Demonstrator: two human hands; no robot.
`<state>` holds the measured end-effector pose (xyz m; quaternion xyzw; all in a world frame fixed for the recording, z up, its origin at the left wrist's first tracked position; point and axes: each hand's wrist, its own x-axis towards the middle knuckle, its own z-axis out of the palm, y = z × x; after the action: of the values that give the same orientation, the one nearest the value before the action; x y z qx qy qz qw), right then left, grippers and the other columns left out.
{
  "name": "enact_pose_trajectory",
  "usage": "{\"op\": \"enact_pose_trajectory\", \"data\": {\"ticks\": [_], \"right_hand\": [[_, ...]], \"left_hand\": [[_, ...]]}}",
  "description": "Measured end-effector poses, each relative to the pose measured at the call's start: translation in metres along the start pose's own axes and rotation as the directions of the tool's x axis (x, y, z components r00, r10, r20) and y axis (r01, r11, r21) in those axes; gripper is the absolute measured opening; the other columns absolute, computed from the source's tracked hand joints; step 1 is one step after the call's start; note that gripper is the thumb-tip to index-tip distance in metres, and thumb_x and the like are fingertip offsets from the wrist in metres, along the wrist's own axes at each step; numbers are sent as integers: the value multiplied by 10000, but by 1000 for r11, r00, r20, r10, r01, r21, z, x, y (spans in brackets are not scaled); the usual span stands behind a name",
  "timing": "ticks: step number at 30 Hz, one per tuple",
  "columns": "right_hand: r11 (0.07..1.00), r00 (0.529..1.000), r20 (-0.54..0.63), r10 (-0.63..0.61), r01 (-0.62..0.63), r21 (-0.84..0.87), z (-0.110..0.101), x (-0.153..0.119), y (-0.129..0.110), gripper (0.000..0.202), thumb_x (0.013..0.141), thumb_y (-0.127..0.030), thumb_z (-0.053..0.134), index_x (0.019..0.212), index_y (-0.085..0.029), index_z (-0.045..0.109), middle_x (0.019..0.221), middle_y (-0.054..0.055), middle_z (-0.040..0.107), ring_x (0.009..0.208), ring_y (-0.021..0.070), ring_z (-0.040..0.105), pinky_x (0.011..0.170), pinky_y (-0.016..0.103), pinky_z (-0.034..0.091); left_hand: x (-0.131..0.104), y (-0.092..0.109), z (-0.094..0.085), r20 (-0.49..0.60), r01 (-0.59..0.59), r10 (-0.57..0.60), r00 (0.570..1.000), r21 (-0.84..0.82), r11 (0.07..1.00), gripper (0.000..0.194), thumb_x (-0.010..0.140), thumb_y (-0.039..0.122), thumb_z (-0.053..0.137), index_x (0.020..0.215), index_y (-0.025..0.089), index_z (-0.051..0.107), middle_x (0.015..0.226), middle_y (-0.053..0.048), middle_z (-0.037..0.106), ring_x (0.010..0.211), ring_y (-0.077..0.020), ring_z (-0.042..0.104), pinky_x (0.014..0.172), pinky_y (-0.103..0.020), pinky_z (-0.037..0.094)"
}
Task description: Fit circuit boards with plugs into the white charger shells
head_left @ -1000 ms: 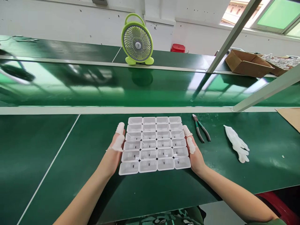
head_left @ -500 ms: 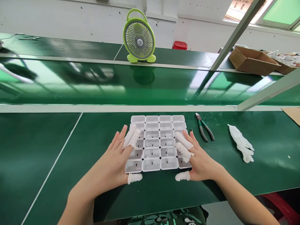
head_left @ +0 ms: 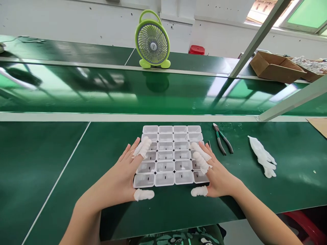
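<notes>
A block of white plastic bins point(head_left: 165, 156), set in four columns, lies on the green table; small dark pieces show in several of the nearer bins. My left hand point(head_left: 130, 172) rests along the left side of the block, fingers spread, with white wraps on the thumb and two fingers. At the right side, my right hand point(head_left: 213, 170) is likewise spread, its wrapped fingertips over the outer bins and its thumb by the front edge. Neither hand holds anything. Parts of the outer bins are hidden under the fingers.
Cutting pliers point(head_left: 222, 139) and a white glove point(head_left: 262, 156) lie right of the bins. A raised shelf point(head_left: 102, 117) runs behind, with a green fan point(head_left: 152, 42) and a cardboard box point(head_left: 277, 67) further back. A slanted metal post stands at the right.
My left hand has shifted slightly left, its two wrapped fingers drawing closer together. The nearest left bin has moved slightly left. My right hand is almost unchanged.
</notes>
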<state>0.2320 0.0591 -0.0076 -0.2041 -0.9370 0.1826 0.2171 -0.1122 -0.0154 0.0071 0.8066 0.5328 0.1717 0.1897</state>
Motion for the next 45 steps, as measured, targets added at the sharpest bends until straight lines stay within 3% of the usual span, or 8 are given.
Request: {"op": "enact_pose_trajectory", "data": {"ticks": [4,7,10,14,21,30,39,45], "right_hand": [[975,981,-91,172,-157,156,0,-2,-3,904,1025,-541,514,1654,-335,-101,1752,9,-47,1600,388,-38,1282,706,39],[857,892,-186,411,-308,414,5,-4,-2,691,1091,-449,343,1651,-397,-57,1753,-73,-21,1614,282,-36,1324,608,91],[703,787,-191,586,-377,604,13,-3,4,634,1086,-533,295,1652,-426,29,1748,-102,76,1622,231,49,1336,544,142],[584,739,-126,662,-403,705,21,1,15,651,1059,-617,330,1649,-410,149,1739,-77,164,1616,228,131,1330,526,159],[545,724,-116,679,-392,741,20,-1,20,645,1045,-629,381,1633,-420,217,1737,-74,178,1608,242,185,1325,531,171],[539,776,-72,627,-366,759,19,2,14,635,1063,-586,385,1640,-420,179,1734,-67,203,1610,249,183,1322,532,220],[537,717,-106,689,-406,739,22,2,17,665,1043,-633,394,1637,-393,216,1724,-30,252,1610,239,188,1333,526,149],[674,766,-127,631,-459,579,12,6,18,616,1028,-642,437,1592,-403,366,1730,-41,227,1627,266,46,1336,552,67]], "left_hand": [[4,2,-2,-105,215,-246,964,-239,947,1015,875,647,668,1664,317,121,1724,-95,239,1589,-439,129,1270,-669,169],[12,0,3,-207,279,-376,903,-381,881,757,1007,609,451,1642,246,254,1677,-114,357,1605,-371,137,1297,-629,117],[20,-6,12,-234,261,-391,890,-441,858,688,1035,602,365,1613,229,342,1666,-104,381,1606,-348,157,1310,-609,105],[30,-13,19,-200,210,-349,916,-502,839,671,1035,609,354,1607,258,362,1662,-67,392,1602,-331,189,1320,-573,134],[34,-16,19,-168,231,-367,915,-527,818,710,1036,633,321,1617,226,330,1687,-46,348,1605,-330,172,1323,-540,107],[35,-20,20,-176,212,-340,924,-504,838,734,1019,642,355,1616,215,336,1671,-120,366,1579,-341,260,1299,-541,216],[32,-20,21,-193,183,-313,930,-496,849,720,1021,647,355,1605,227,362,1670,-109,369,1592,-349,219,1301,-560,203],[32,-17,18,-238,153,-314,919,-518,842,717,1015,656,349,1601,244,372,1643,-90,422,1586,-370,225,1302,-561,203]]}}
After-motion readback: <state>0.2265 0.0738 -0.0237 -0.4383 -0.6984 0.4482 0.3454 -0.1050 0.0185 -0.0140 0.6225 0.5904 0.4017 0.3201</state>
